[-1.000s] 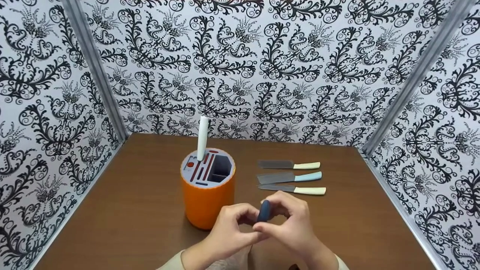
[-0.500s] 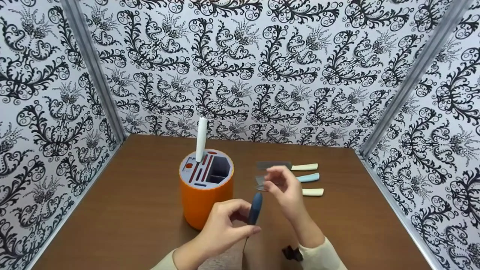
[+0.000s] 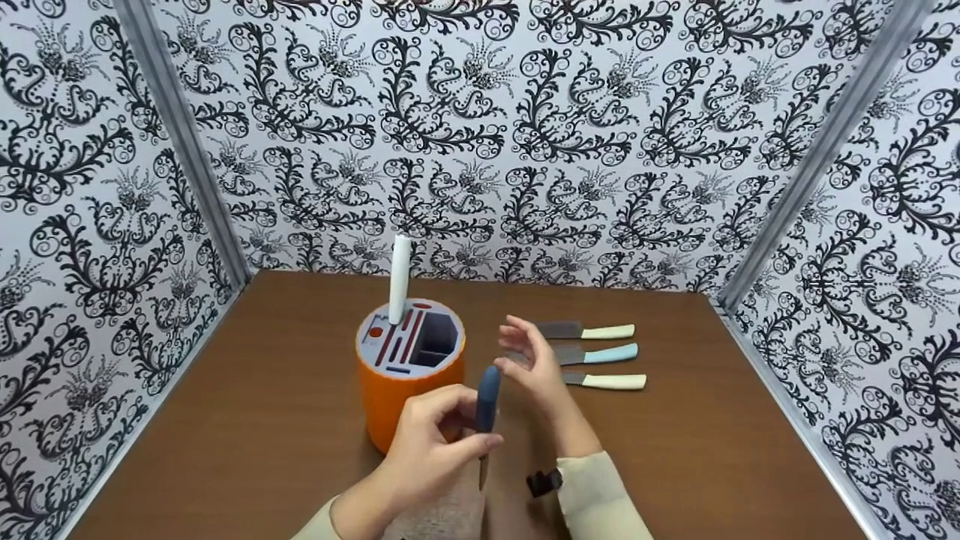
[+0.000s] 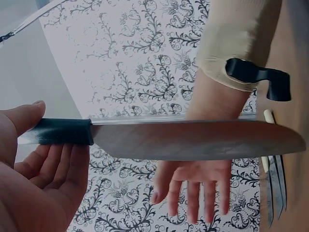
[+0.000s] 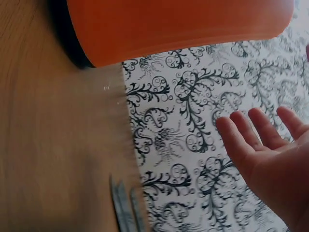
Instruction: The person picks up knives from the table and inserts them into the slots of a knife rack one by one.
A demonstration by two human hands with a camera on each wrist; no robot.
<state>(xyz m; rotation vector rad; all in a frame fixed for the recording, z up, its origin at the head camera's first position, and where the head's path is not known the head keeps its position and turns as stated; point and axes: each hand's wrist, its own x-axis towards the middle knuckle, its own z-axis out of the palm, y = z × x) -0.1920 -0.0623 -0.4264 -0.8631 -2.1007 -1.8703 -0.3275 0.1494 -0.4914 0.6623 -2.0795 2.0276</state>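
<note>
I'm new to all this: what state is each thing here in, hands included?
Dark-handled knife: held up, blade bare
Left hand: gripping that handle
Right hand: open, holding nothing
Orange holder: standing upright
White handle: sticking up from that holder
Far cream-handled knife: lying flat
Light-blue-handled knife: lying flat, partly hidden
Near cream-handled knife: lying flat, partly hidden

The held knife handle (image 3: 487, 397) is dark blue, the block (image 3: 388, 388) orange, the wall (image 3: 480, 142) black-scrolled white
</note>
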